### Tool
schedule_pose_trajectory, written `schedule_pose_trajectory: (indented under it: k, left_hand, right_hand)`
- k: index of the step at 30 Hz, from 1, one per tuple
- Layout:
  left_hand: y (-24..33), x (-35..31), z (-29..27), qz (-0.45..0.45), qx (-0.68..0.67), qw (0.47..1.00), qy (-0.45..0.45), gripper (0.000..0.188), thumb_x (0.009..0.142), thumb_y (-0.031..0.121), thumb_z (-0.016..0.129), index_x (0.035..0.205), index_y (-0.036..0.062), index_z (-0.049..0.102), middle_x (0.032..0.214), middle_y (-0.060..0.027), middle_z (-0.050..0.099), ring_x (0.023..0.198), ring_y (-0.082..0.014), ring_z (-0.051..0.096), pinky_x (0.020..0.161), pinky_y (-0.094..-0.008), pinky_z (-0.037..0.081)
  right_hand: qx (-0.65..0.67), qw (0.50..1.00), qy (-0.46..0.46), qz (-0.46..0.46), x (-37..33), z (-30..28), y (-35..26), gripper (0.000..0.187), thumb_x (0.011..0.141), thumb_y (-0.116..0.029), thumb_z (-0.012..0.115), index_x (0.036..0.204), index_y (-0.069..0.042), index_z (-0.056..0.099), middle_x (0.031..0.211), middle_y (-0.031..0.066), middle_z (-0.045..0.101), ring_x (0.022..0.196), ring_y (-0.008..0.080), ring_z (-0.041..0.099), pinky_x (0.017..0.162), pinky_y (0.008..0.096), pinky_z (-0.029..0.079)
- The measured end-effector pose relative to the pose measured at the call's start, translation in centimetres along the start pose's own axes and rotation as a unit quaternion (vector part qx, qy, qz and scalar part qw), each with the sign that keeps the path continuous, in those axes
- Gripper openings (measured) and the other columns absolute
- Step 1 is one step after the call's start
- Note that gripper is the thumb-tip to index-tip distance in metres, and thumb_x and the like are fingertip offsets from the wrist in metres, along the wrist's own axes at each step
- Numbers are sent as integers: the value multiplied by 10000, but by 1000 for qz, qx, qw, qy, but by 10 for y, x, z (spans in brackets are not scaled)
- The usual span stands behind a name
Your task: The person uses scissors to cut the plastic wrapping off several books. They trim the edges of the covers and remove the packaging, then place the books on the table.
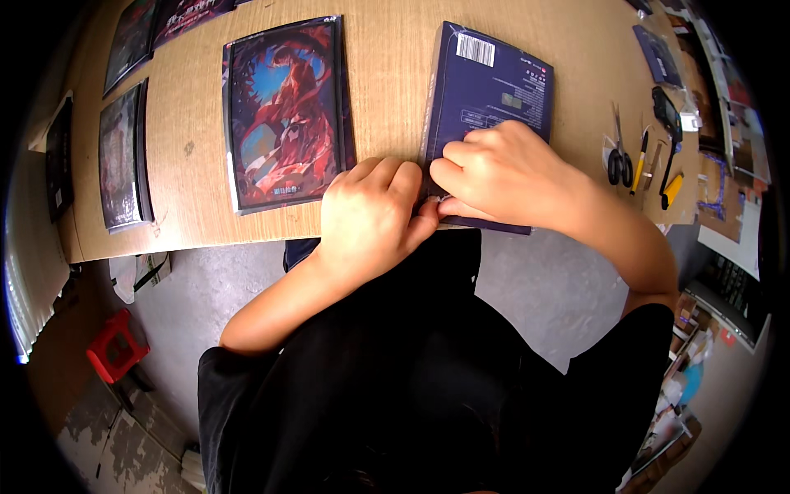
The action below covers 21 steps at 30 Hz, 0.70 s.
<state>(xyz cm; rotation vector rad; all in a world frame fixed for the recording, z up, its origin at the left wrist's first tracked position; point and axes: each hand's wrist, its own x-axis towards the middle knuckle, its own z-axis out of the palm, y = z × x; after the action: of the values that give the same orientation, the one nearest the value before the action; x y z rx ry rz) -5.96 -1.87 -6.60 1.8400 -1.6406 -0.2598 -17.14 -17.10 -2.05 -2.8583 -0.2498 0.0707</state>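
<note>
Nearest us, our left hand (pixel 370 206) curls at the near-left corner of the dark blue box (pixel 494 82), and our right hand (pixel 504 169) bends its fingers over the box's near end; what their hidden fingertips grip, we cannot tell. The box lies on the wooden surface (pixel 189 185) between an illustrated package (pixel 284 123) and the black scissors (pixel 617 160).

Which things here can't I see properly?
In the head view:
Underside of the blue box: hidden by the box itself.
Several fingertips: curled under the left hand and right hand.
Purplish package at the top left: cut off by the upper edge.
Clutter at the lower right: too small and blurred to name.
</note>
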Motion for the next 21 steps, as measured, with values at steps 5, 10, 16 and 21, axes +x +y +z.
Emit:
schedule_pose_trajectory:
  k: [5,10,16,21]
  left_hand:
    - [-2,1,-1,13,-4,1000,-4,251,633,195,695,703,63,494,664,-79,506,628,-260,553,518,-362,460]
    - [-1,2,-2,9,-5,1000,-11,230,634,183,681,715,61,504,671,-79,512,633,-259,558,529,-358,473]
    - [-3,0,0,-4,9,1000,19,175,653,138,641,716,53,502,676,-86,514,639,-268,559,530,-369,469]
    - [0,0,-1,-25,-3,1000,3,153,666,100,625,706,52,485,690,-92,517,649,-285,554,530,-395,452]
  right_hand:
    - [81,992,-75,-59,5,2,11,271,738,-210,680,612,-64,490,573,65,513,512,252,539,477,335,437]
    - [197,978,-52,-54,4,1,18,277,758,-145,652,593,-42,456,557,94,486,506,292,498,473,363,400]
    - [433,895,-31,104,-14,-8,37,357,906,-160,513,593,-33,401,496,28,412,446,108,416,450,280,344]
    - [573,788,162,158,-48,18,30,341,976,-196,416,664,-61,384,527,-29,363,492,43,345,444,203,295]
